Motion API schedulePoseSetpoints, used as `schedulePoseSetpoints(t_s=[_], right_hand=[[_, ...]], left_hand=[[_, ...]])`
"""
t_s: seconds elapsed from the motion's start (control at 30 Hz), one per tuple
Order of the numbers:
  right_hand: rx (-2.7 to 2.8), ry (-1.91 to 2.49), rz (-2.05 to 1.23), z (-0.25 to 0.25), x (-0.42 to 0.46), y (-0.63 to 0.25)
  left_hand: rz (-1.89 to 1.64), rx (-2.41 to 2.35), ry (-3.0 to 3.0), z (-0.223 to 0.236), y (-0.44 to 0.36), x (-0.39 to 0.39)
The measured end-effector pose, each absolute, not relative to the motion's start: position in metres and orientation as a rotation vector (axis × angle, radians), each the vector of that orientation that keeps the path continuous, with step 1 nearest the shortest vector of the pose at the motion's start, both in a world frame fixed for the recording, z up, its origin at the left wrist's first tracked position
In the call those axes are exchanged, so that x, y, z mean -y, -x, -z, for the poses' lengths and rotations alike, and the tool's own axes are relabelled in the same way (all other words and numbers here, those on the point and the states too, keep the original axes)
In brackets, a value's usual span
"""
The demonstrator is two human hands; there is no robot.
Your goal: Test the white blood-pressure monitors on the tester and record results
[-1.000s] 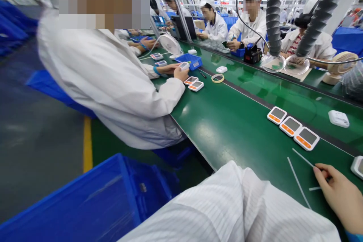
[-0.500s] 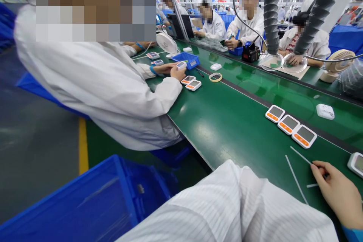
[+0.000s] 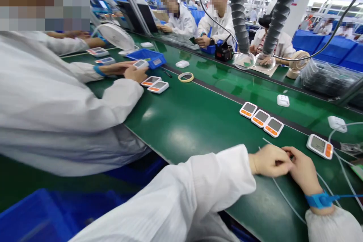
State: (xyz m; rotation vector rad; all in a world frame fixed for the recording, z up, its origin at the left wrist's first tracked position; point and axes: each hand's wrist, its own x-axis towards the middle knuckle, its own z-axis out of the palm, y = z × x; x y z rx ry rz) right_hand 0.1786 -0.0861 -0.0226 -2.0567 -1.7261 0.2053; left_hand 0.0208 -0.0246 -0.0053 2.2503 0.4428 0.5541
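The left hand [image 3: 270, 160] and right hand [image 3: 304, 168] curl together, fingertip gap and hold unclear, so sideways sweeps could snag the thin, white, flexible cord [image 3: 292, 208].

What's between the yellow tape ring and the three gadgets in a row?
Just bare green table and a dark strip between the tape ring and three gadgets, in the head view.

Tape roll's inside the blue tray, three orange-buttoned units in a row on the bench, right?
Not inside: the tape roll lies outside the blue tray; head view shows it. Three orange-buttoned units in a row on the bench: correct.
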Motion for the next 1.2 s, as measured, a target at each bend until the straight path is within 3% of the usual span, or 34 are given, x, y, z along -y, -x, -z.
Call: schedulePoseSetpoints(t_s=[0.1,0.3,0.53,0.87,1.2], right_hand=[[1.591,2.017,-0.09,0.02,0.084,-0.191],[1.385,2.062,0.551,0.025,0.082,-0.241],[1.251,2.21,0.2,0.043,0.081,-0.256],[1.103,2.377,0.187,0.031,0.08,-0.265],[1.414,1.794,0.197,0.007,0.088,-0.191]], left_hand=[[-0.603,-0.485,-2.278,0.01,-0.018,0.001],[-0.562,-0.389,-2.484,0.02,-0.024,0.002],[-0.595,-0.379,-2.514,0.02,-0.023,0.004],[-0.699,-0.391,-2.377,0.017,-0.025,0.002],[-0.679,-0.399,-1.86,0.011,-0.023,0.004]])
